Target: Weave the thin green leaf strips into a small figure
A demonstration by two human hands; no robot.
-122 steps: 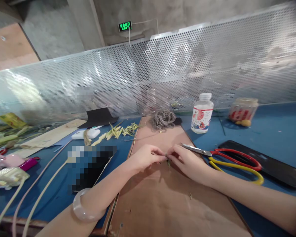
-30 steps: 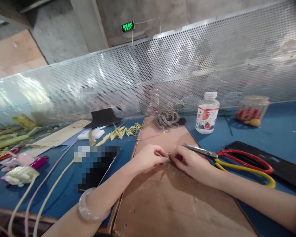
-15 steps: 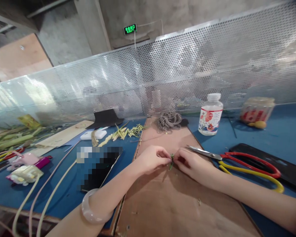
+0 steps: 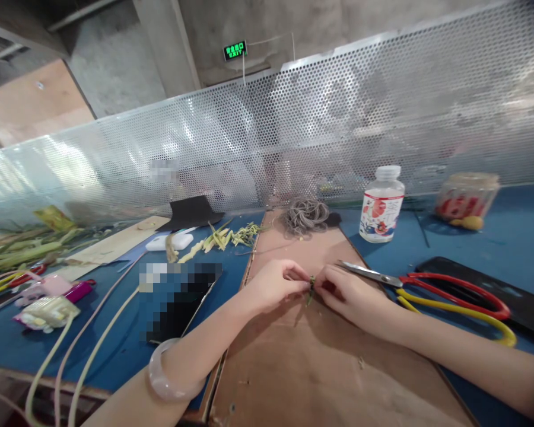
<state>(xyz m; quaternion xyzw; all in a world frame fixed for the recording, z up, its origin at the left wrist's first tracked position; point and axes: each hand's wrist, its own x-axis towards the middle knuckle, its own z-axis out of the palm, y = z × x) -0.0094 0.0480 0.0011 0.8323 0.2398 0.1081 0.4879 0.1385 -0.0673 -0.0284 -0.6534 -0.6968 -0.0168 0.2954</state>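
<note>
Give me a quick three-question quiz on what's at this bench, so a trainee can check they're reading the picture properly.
1. True or false: the fingertips of the left hand and the right hand come together at the same small green piece.

2. Multiple choice: which wrist wears the pale bracelet?
A) the right
B) the left
C) both

3. Fill in the missing word: the scissors beside the right hand have one red handle and one ____ handle.

Key: 1. True. 2. B. 3. Yellow.
</note>
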